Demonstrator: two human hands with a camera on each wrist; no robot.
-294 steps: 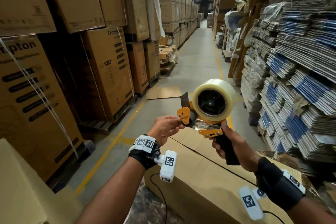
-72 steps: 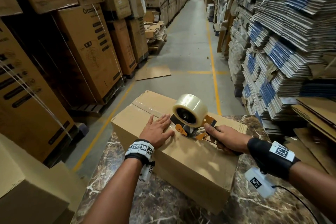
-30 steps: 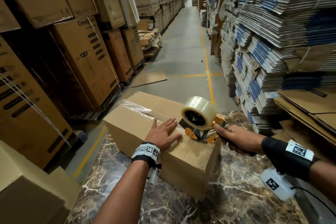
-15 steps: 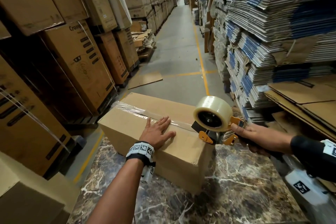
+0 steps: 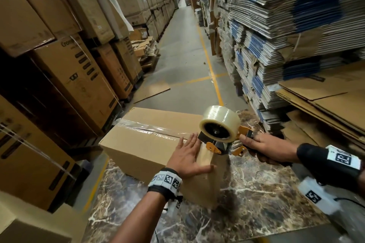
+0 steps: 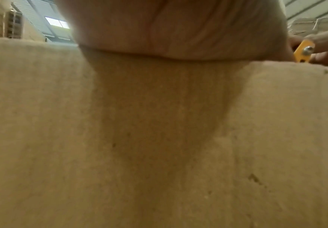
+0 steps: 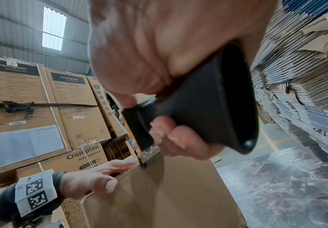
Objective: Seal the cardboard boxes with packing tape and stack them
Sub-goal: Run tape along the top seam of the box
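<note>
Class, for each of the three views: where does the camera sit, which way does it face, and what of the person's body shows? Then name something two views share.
Head: worn high, facing forward-down at the cardboard box; both forearms show.
Left wrist: under the left hand, facing the box's side.
Right wrist: under the right hand, looking along the tape dispenser; the left hand shows.
Shared: head and right wrist both show the left hand flat on the box.

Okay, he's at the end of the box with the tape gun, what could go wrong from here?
The left hand lies flat right beside the tape dispenser, so its cutter could nick a fingertip. The tape on the cardboard box already looks wrinkled; it may seal poorly. The box overhangs the marble table and might slide.
</note>
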